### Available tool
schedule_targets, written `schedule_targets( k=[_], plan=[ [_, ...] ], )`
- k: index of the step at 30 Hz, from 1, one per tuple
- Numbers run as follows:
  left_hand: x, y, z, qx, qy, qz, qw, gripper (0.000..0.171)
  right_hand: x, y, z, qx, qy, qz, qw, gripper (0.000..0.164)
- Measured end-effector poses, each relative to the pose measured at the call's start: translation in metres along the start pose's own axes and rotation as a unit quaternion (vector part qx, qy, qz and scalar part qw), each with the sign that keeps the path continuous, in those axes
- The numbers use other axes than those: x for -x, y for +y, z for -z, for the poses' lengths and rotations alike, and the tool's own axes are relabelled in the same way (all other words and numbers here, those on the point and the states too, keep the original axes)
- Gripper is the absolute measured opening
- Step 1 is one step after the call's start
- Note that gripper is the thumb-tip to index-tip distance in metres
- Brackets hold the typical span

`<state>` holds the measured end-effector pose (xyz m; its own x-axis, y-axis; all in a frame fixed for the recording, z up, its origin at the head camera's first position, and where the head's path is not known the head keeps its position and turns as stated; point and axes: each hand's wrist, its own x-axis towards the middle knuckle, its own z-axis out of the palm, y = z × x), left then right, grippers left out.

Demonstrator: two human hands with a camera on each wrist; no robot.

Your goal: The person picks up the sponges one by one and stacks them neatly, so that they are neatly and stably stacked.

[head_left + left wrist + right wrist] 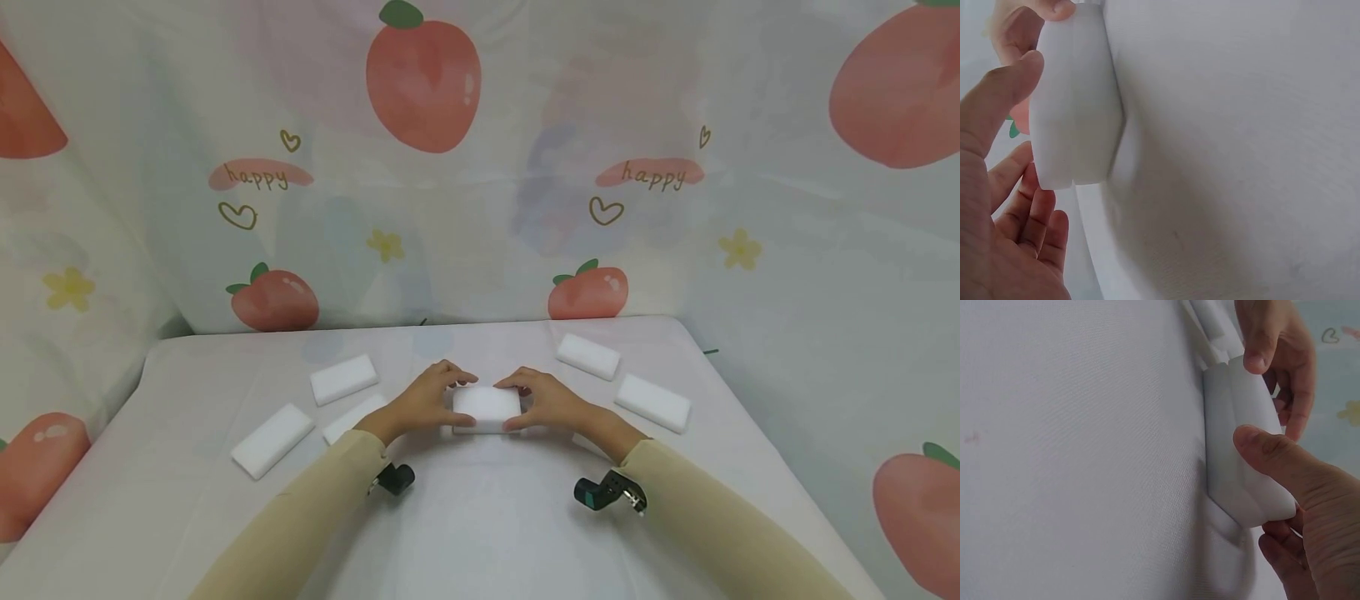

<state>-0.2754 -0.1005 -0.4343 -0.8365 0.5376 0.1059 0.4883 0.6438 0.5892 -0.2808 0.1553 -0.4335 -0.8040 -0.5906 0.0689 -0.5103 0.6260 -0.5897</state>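
Two white sponges lie one on the other at the middle of the table, the upper sponge (1054, 119) flush over the lower sponge (1094, 119). From the left end, my left hand (426, 400) grips the upper one, thumb along its near side and fingers around the back. My right hand (553, 402) holds the opposite end the same way, its thumb (1257, 445) pressed on the near face close to the seam. The right fingertips are partly hidden behind the sponge.
On the left lie more white sponges: one farther back (345, 380), one outermost (272, 442) and one partly behind my left wrist (351, 419). Two others, a back sponge (588, 357) and a nearer sponge (652, 403), lie right. A printed curtain (480, 225) hangs behind the table.
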Motion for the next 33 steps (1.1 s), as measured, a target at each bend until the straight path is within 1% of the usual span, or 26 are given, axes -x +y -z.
schedule_targets(
  k=[5,10,20,27,33],
  plan=[
    [0.001,-0.001,-0.001,-0.006,-0.006,0.007,0.9999,0.063,0.000,-0.001,0.001,-0.001,-0.007,0.001,1.000,0.066],
    [0.001,-0.002,-0.003,-0.005,-0.002,0.008,1.0000,0.060,0.002,-0.005,0.003,0.002,-0.009,0.002,1.000,0.068],
    [0.001,-0.001,-0.004,-0.005,0.004,0.006,1.0000,0.058,0.006,-0.011,0.007,-0.007,-0.007,-0.024,1.000,0.069],
    [0.001,-0.001,-0.004,-0.006,0.006,0.004,1.0000,0.057,0.010,-0.011,0.011,-0.032,-0.006,-0.029,0.999,0.067],
    [0.001,-0.001,-0.004,0.003,0.005,0.000,1.0000,0.057,0.021,-0.008,0.019,-0.028,0.005,-0.027,0.999,0.062]
  ],
)
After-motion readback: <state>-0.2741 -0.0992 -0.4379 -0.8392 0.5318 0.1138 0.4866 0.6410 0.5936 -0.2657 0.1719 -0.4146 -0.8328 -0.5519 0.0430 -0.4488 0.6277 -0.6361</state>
